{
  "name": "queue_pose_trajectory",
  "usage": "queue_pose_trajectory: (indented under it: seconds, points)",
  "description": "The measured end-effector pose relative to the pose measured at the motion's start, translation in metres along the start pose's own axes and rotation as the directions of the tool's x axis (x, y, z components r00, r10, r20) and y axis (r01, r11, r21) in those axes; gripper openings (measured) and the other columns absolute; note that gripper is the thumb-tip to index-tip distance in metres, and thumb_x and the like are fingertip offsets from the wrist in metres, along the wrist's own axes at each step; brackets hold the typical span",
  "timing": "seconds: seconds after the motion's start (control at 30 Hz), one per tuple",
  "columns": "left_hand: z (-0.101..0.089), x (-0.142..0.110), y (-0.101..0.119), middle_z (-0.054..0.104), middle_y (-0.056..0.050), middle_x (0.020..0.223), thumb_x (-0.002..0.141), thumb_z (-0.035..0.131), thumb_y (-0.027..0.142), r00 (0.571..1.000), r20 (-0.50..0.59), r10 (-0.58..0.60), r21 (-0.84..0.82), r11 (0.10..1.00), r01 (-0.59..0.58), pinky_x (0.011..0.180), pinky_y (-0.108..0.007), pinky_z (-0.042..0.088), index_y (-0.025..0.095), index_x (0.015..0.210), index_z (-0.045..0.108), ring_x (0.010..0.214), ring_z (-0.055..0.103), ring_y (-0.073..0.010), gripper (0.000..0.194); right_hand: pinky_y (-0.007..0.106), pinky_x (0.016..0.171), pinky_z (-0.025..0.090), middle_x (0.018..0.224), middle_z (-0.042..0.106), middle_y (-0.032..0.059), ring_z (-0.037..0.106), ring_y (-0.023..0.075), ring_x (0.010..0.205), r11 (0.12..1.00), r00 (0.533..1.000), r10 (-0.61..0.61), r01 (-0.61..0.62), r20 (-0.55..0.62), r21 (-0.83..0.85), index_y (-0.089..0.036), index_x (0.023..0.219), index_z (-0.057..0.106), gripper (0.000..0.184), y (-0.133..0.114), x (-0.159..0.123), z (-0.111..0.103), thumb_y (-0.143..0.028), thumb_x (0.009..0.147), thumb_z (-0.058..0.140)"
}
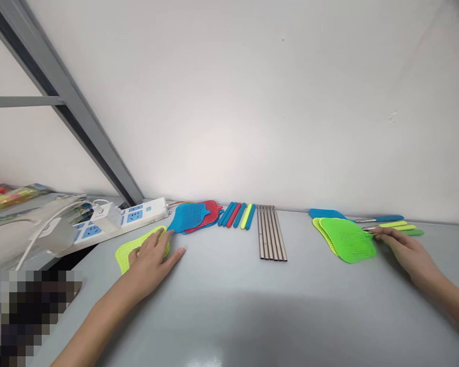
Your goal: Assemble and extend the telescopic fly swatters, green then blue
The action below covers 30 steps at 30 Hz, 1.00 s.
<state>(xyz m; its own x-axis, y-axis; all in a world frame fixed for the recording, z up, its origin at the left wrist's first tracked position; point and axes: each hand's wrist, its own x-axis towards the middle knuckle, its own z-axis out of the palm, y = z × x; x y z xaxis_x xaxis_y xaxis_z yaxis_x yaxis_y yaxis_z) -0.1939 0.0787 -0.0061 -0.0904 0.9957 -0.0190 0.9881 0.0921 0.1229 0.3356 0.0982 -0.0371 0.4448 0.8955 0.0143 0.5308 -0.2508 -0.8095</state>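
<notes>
Left hand (149, 260): left of the rods, palm down over the lime head, spread loosely with the thumb well away from the fingers; no hold on anything shows. Its foremost fingertip is at the near corner of the blue head, and I cannot tell if they touch.
Right hand (403, 247): right of the rods, nearly closed, thumb and fingers pinching the green swatter at its neck.
Green swatter (354, 240): right of the rods, its mesh overlapping the yellow swatter; whether it is raised off the table is unclear.
Lime head (127, 248): far left of the rods, partly hidden beneath the fingers.
Yellow swatter (322, 230): right of the rods, mostly covered by the green one.
Blue swatter (327, 213): right of the rods, behind the yellow one, its handle pointing away from them.
Rods (271, 234): metal, laid side by side on the table (229, 316).
Grips (235, 215): just left of the rods, a row in blue, red and yellow.
Blue head (190, 215): left of the rods, past the grips, overlapping the red head (214, 210).
Power strip (137, 214): farther left of the rods, with a white charger (107, 217) plugged in.
Bags (17, 199): farthest left of the rods, clear plastic, contents blurred.
Wall (252, 102): behind the rods.
</notes>
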Motion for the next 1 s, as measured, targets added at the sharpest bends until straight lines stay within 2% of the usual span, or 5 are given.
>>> queue_pose_trajectory:
  seconds: [0.33, 0.4, 0.53, 0.73, 1.0]
  points:
    - [0.000, 0.008, 0.000, 0.029, -0.006, 0.134, 0.084, 0.027, 0.048, 0.970, -0.096, 0.222, -0.058, 0.972, -0.228, 0.096, -0.043, 0.025, 0.027, 0.112, 0.048, 0.122, 0.029, -0.0238, 0.041, 0.029, 0.075, 0.038, 0.094, 0.062, 0.0090, 0.053, 0.0230, 0.090, 0.995, 0.995, 0.015, -0.025, 0.102, 0.098, -0.021, 0.078, 0.064, 0.019, -0.010, 0.016, -0.012, -0.028, 0.069, 0.049]
    - [0.001, 0.008, 0.000, 0.028, -0.006, 0.136, 0.084, 0.026, 0.048, 0.972, -0.081, 0.219, -0.037, 0.974, -0.223, 0.097, -0.043, 0.024, 0.026, 0.116, 0.047, 0.124, 0.027, -0.0234, 0.044, 0.029, 0.074, 0.037, 0.092, 0.062, 0.0083, 0.053, 0.0224, 0.088, 0.998, 0.998, 0.005, -0.009, 0.056, 0.065, -0.021, 0.076, 0.063, 0.018, -0.019, 0.012, -0.011, -0.030, 0.070, 0.048]
    - [0.003, 0.008, -0.001, 0.031, -0.007, 0.136, 0.085, 0.024, 0.047, 0.969, -0.023, 0.245, -0.007, 0.969, -0.246, 0.098, -0.042, 0.023, 0.021, 0.123, 0.042, 0.124, 0.028, -0.0226, 0.050, 0.028, 0.068, 0.038, 0.082, 0.060, 0.0064, 0.052, 0.0214, 0.084, 0.988, 0.976, -0.054, 0.021, 0.212, 0.155, -0.022, 0.081, 0.062, 0.020, -0.048, -0.015, 0.002, -0.033, 0.074, 0.047]
    - [0.001, 0.006, 0.001, 0.027, -0.007, 0.138, 0.085, 0.023, 0.048, 0.962, -0.014, 0.273, -0.003, 0.962, -0.273, 0.097, -0.043, 0.025, 0.019, 0.118, 0.047, 0.124, 0.028, -0.0235, 0.050, 0.028, 0.068, 0.040, 0.076, 0.059, 0.0052, 0.053, 0.0186, 0.075, 0.972, 0.794, -0.143, -0.001, 0.591, 0.236, -0.019, 0.083, 0.060, 0.026, -0.087, -0.066, 0.048, -0.038, 0.079, 0.043]
    - [0.004, 0.007, 0.001, 0.028, -0.008, 0.137, 0.085, 0.025, 0.049, 0.962, -0.045, 0.271, -0.033, 0.962, -0.272, 0.099, -0.040, 0.026, 0.017, 0.122, 0.043, 0.124, 0.027, -0.0228, 0.052, 0.027, 0.073, 0.039, 0.087, 0.058, 0.0027, 0.052, 0.0163, 0.081, 0.955, 0.662, -0.287, 0.147, 0.692, 0.256, -0.023, 0.092, 0.060, 0.027, -0.110, -0.077, 0.086, -0.038, 0.081, 0.041]
